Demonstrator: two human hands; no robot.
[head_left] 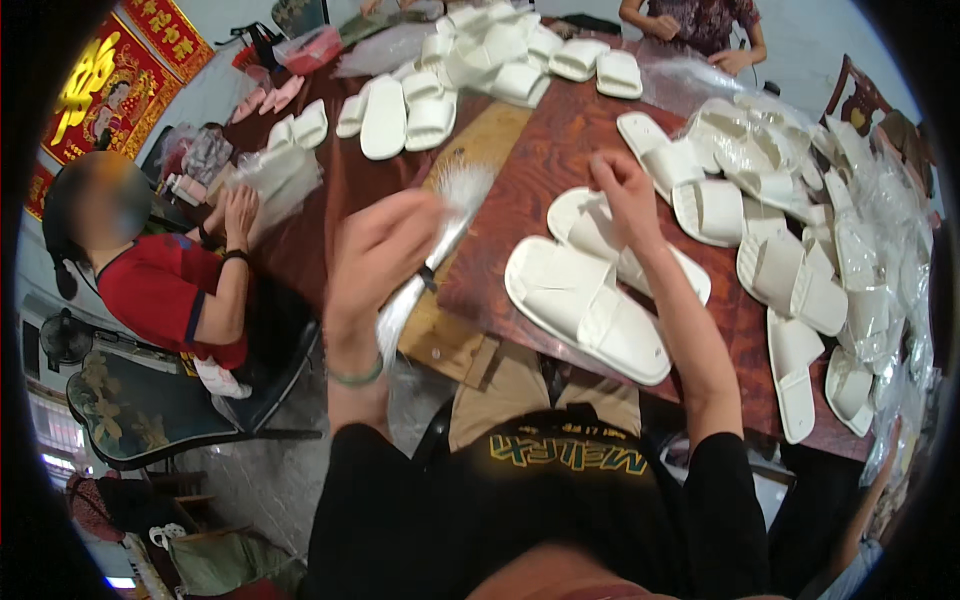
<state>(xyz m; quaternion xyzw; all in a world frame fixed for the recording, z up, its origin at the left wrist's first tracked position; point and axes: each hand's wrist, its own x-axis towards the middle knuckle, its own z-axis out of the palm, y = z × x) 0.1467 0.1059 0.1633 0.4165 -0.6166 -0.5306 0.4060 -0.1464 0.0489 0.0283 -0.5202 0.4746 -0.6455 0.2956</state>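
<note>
My left hand (385, 250), smeared by motion, is raised beside a bundle of thin clear-white plastic strands (465, 190) bound with a black band. Its fingers are curled together, and whatever they hold cannot be made out. My right hand (625, 195) is closed in a pinch above a pair of white slippers; anything between the fingertips is too small to see. The nearer slipper (575, 295) lies sole down at the table's front edge. Behind it, the other slipper (580, 220) is partly covered by my right wrist.
White slippers (800, 265) crowd the right side, some under clear plastic. Another pile of slippers (485, 45) lies at the far side of the dark red table (545, 135). A person in red (170, 285) handles a clear bag (285, 180) at left; another person (700, 25) stands across.
</note>
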